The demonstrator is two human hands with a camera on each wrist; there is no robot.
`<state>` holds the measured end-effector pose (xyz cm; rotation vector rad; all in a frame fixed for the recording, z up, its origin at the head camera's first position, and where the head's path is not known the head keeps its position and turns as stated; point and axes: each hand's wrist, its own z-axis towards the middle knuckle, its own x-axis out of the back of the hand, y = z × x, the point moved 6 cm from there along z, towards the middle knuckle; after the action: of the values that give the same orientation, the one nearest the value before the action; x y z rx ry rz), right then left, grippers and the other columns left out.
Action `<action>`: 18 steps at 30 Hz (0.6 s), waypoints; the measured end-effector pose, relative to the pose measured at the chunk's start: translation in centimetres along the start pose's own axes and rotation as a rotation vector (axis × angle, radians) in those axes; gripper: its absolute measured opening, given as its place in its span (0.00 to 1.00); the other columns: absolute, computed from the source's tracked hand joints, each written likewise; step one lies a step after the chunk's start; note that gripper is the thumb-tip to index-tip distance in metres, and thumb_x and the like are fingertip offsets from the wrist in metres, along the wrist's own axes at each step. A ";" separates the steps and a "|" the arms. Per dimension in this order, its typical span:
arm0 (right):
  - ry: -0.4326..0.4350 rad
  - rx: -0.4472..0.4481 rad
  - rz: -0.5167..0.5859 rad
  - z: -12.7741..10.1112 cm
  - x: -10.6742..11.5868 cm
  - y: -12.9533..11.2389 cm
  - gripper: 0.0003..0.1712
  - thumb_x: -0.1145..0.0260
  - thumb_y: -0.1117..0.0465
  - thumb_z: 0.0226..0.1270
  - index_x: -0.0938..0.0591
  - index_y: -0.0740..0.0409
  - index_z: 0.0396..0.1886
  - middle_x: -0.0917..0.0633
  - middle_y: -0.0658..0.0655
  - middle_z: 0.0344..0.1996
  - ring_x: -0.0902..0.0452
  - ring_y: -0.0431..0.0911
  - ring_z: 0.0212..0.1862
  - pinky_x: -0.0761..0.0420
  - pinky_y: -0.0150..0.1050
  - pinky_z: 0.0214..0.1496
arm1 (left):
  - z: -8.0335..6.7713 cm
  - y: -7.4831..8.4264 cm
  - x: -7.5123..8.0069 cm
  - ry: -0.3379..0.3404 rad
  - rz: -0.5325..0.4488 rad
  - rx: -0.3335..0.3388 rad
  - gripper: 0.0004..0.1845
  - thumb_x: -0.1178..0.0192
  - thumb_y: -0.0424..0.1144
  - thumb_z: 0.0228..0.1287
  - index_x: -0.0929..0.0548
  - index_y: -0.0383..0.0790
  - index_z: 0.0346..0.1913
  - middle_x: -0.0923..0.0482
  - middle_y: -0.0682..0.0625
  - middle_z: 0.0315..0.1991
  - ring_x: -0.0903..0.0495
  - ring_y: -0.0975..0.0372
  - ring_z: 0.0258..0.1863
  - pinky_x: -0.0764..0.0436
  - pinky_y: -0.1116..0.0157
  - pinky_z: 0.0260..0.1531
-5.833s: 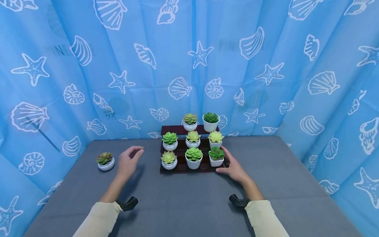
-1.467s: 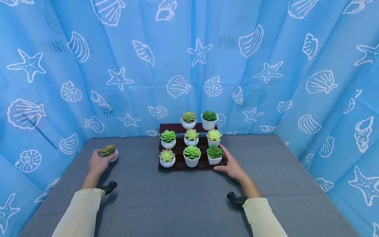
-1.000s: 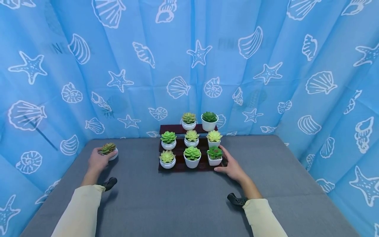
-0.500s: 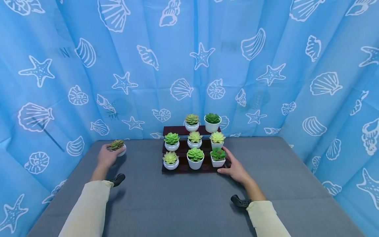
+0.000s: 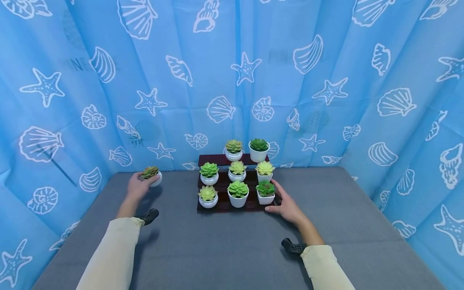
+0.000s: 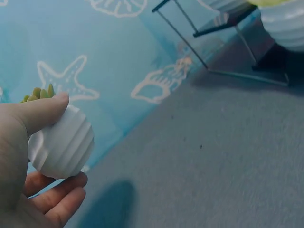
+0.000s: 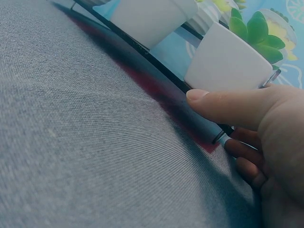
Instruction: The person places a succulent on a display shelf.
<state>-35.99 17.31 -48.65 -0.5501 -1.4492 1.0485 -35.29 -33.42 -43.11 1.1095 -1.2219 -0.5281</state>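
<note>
Bright even light, soft shadows on grey cloth, wide-angle edge bending, blurry wrist close-ups

**Blue seashell backdrop, green succulents**

Curtain (image 5: 232,60) is bright blue with white shell and starfish outlines. Bench (image 5: 235,245) is plain grey. Succulents are green to yellowish in white pots (image 5: 237,200), on a dark red stepped stand (image 5: 217,205). Sleeves (image 5: 112,257) are cream.
</note>
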 end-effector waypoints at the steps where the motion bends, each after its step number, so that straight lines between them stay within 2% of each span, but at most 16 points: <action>1: -0.001 0.001 -0.003 0.0 0.0 0.1 0.57 0.24 0.62 0.56 0.50 0.51 0.78 0.42 0.69 0.72 0.43 0.66 0.69 0.38 0.64 0.64 | 0.0 0.2 -0.2 -0.015 -0.015 0.000 0.51 0.38 0.57 0.64 0.51 0.28 0.74 0.40 0.26 0.66 0.28 0.41 0.57 0.26 0.49 0.54; 8: 0.002 -0.004 -0.001 -0.1 0.0 0.1 0.57 0.24 0.62 0.56 0.50 0.51 0.78 0.42 0.69 0.72 0.43 0.66 0.69 0.38 0.65 0.64 | 0.2 1.6 -1.2 -0.079 -0.157 -0.021 0.50 0.38 0.55 0.64 0.52 0.31 0.75 0.41 0.30 0.67 0.31 0.44 0.60 0.28 0.50 0.58; 18: -0.006 -0.021 -0.004 0.1 0.0 0.0 0.57 0.24 0.61 0.57 0.51 0.49 0.78 0.43 0.68 0.73 0.44 0.66 0.69 0.39 0.65 0.64 | -0.8 4.5 -2.6 -0.123 -0.129 -0.083 0.45 0.37 0.54 0.65 0.45 0.32 0.74 0.35 0.33 0.63 0.27 0.47 0.56 0.27 0.51 0.57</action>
<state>-36.08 17.33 -48.67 -0.5590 -1.4673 1.0332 -36.34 -29.09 -40.31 1.1035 -1.2280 -0.7483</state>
